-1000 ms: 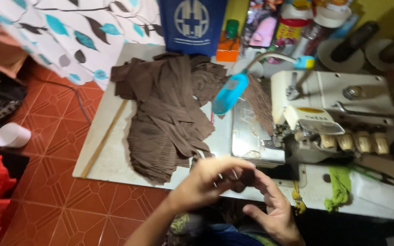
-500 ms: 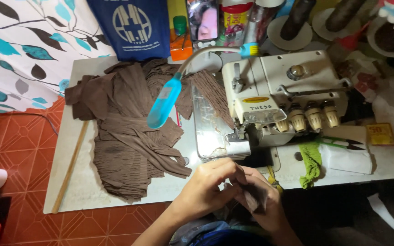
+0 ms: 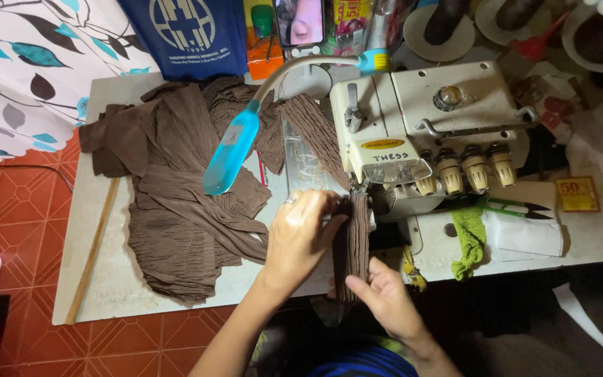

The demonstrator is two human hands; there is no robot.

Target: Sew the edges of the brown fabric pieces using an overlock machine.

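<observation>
A narrow strip of brown crinkled fabric (image 3: 357,241) runs from the table's front edge up under the presser foot of a cream overlock sewing machine (image 3: 420,132). My left hand (image 3: 301,237) presses on the strip's left side, just in front of the machine, with a ring on one finger. My right hand (image 3: 384,297) pinches the strip's lower end near the table edge. A pile of the same brown fabric pieces (image 3: 183,181) lies to the left on the white table (image 3: 106,279).
A blue gooseneck lamp (image 3: 232,150) hangs over the pile. A wooden stick (image 3: 92,251) lies along the table's left side. Green thread snips (image 3: 518,207), a white cloth and a green rag (image 3: 469,241) sit right of the machine. Thread cones stand behind. Red tile floor lies left.
My hands moved up from my lap to the machine and now hold the brown strip at the presser foot. The camera view shifted right and closer.
</observation>
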